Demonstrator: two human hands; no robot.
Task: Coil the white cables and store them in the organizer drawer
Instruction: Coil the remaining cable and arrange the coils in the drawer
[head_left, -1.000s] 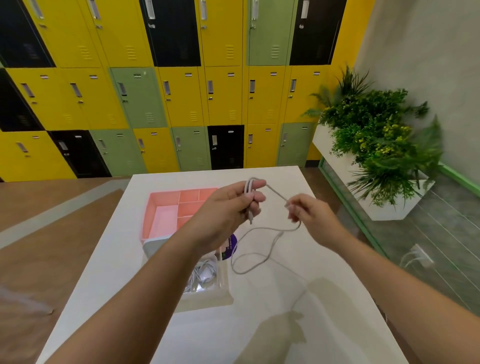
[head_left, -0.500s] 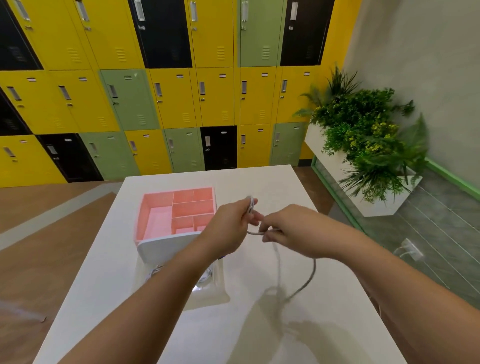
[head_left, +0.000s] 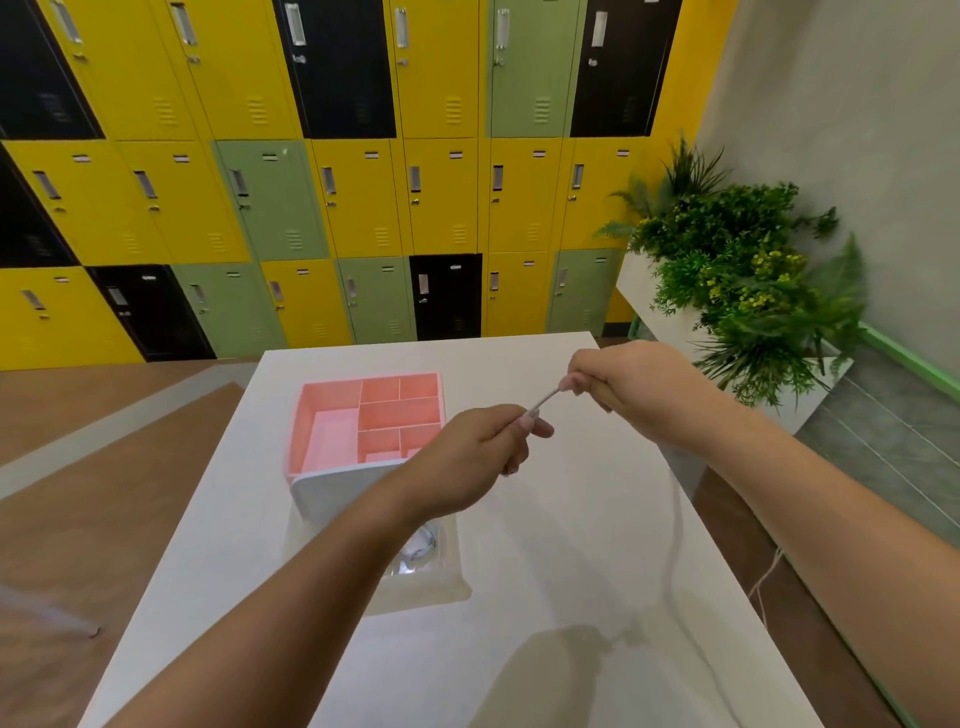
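A white cable (head_left: 546, 401) is stretched taut between my two hands above the white table (head_left: 545, 597). My left hand (head_left: 478, 452) pinches its near end and my right hand (head_left: 628, 389) pinches it further right. The rest of the cable (head_left: 675, 525) hangs blurred below my right forearm towards the table. The pink organizer (head_left: 317, 415) with several compartments stands to the left of my hands. Its clear drawer (head_left: 447, 571) is pulled out in front of it with another coiled white cable (head_left: 418, 545) inside, partly hidden by my left arm.
Yellow, green and black lockers (head_left: 363, 197) fill the wall behind the table. A white planter with green plants (head_left: 737, 280) stands at the right near the table's far corner. A thin white cord (head_left: 766, 577) hangs off the table's right edge over the floor.
My hands were close together around a loop of cable. They have moved apart, my right hand going up and right, and the cable between them is now pulled straight.
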